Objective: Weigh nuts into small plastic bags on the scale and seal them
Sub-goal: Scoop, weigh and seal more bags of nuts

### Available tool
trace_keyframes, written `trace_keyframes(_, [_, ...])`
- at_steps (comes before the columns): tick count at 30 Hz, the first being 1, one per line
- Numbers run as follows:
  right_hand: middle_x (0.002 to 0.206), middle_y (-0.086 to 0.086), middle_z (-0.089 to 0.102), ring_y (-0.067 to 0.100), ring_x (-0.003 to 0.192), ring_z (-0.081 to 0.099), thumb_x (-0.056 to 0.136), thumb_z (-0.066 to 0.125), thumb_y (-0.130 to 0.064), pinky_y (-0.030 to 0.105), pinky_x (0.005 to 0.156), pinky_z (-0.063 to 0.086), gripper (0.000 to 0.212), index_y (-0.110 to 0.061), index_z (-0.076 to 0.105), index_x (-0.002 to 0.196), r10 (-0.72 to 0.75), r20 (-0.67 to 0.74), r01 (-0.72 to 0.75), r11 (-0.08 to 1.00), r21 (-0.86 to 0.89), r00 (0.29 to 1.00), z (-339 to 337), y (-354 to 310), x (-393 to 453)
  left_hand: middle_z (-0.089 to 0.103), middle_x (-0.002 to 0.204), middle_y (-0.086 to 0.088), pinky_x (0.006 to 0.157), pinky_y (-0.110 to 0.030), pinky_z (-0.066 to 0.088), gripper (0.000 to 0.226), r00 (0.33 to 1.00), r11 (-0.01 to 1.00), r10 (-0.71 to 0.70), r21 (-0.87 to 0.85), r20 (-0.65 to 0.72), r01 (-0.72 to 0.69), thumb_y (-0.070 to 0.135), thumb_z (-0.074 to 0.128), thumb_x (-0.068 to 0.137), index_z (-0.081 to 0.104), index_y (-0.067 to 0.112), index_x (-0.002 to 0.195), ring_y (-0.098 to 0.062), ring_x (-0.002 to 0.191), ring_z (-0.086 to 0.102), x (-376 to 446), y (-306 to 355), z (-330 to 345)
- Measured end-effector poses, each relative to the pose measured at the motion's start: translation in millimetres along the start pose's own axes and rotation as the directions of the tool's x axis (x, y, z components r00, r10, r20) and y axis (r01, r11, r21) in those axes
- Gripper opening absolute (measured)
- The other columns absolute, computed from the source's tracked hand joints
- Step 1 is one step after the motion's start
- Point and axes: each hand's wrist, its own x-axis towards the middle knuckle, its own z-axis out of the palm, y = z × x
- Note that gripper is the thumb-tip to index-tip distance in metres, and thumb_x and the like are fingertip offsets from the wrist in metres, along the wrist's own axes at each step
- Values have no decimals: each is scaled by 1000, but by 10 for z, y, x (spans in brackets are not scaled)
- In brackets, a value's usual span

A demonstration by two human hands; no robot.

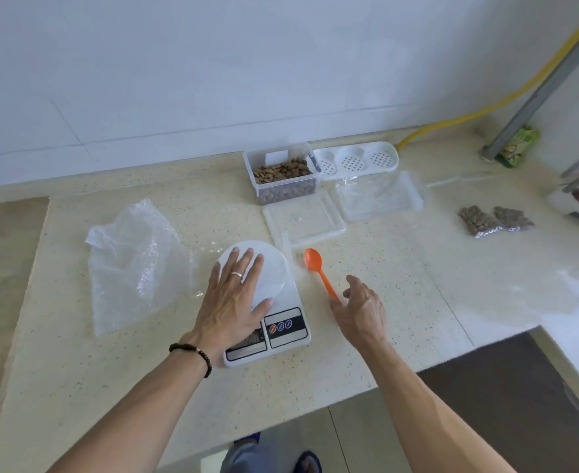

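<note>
Clear tub (283, 179): nuts (281, 170) | left hand (235, 298) flat on scale (281, 322) | right hand (361, 308) spread

The scale (274, 322) sits near; crumpled plastic (131, 264) lies left, a spoon (318, 269) right, the nut container (283, 175) far behind.

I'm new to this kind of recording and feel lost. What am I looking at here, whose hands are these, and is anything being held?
There is no machine here: one camera worn on a person's head looks down at their own two bare hands. The left hand lies flat on the round platform of a white kitchen scale. The right hand reaches with loose fingers at the handle of an orange spoon, not yet gripping it. On the counter also lie a tub of nuts, its lid, crumpled clear plastic and two filled bags.
</note>
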Motion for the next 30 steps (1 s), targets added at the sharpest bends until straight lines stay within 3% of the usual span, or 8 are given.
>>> trace_keyframes(4, [101, 3, 67, 25, 99, 61, 89, 65, -28, 41, 87, 52, 51, -11, 53, 136, 142, 0, -140, 977, 161, 990, 54, -82, 142, 13, 162, -6, 119, -45, 4, 84, 998, 999, 47, -1, 47, -47, 64, 18, 85, 15, 15, 154, -26, 150, 1, 349, -35, 36])
trace_keyframes(9, [72, -1, 61, 19, 64, 58, 86, 65, -15, 36, 56, 51, 6, -15, 71, 86, 266, 89, -280, 899, 336, 960, 66, -173, 322, 14, 161, -6, 120, -46, 4, 74, 993, 995, 96, -48, 71, -93, 49, 45, 96, 15, 15, 154, -25, 150, 2, 698, -171, 4])
trace_keyframes(14, [91, 6, 66, 16, 71, 65, 98, 55, -18, 35, 66, 57, 9, -10, 60, 100, 362, 70, -311, 668, 677, 930, 15, -428, 461, 26, 158, -6, 120, -48, 7, 70, 988, 991, 104, -100, 110, -93, 49, 45, 96, 20, 13, 152, -23, 149, 9, 1003, -303, -43])
trace_keyframes(20, [92, 2, 64, 11, 74, 57, 88, 68, -23, 21, 61, 45, 20, -15, 61, 105, 245, 165, -295, 822, 488, 955, 3, -818, 713, 34, 152, -3, 119, -44, 9, 56, 977, 989, 95, -131, 191, -71, 46, 43, 98, 34, 16, 144, -21, 148, 13, 1190, -490, -89])
trace_keyframes(23, [85, 2, 65, 12, 70, 55, 83, 70, -15, 20, 61, 43, 15, -13, 69, 98, 199, 256, -304, 821, 483, 946, -28, -910, 746, 42, 145, 0, 118, -44, 13, 48, 975, 979, 79, -200, 209, -37, 44, 46, 98, 47, 16, 137, -21, 146, 21, 1229, -575, -77])
trace_keyframes(26, [75, 3, 62, 14, 66, 48, 84, 65, -9, 26, 58, 41, 10, -13, 73, 88, 111, 264, -254, 753, 607, 958, -166, -1020, 754, 62, 121, 4, 111, -43, 25, 30, 989, 960, 49, -281, 141, -7, 38, 47, 95, 65, 20, 112, -20, 123, 52, 1290, -623, -114])
trace_keyframes(28, [72, 0, 63, 13, 65, 48, 84, 62, -8, 24, 54, 41, 12, -12, 73, 87, 63, 248, -211, 742, 636, 967, -311, -1109, 789, 68, 94, 6, 94, -35, 40, 17, 991, 908, 10, -417, 135, 48, 27, 51, 95, 64, 18, 89, -20, 95, 63, 1345, -614, -228])
trace_keyframes(30, [70, -2, 62, 12, 64, 49, 84, 62, -8, 21, 53, 40, 12, -13, 73, 87, 31, 227, -170, 764, 623, 973, -451, -1192, 845, 69, 75, 0, 72, -28, 46, 18, 973, 772, -13, -616, 230, 156, 18, 54, 95, 62, 14, 80, -17, 76, 64, 1400, -572, -388])
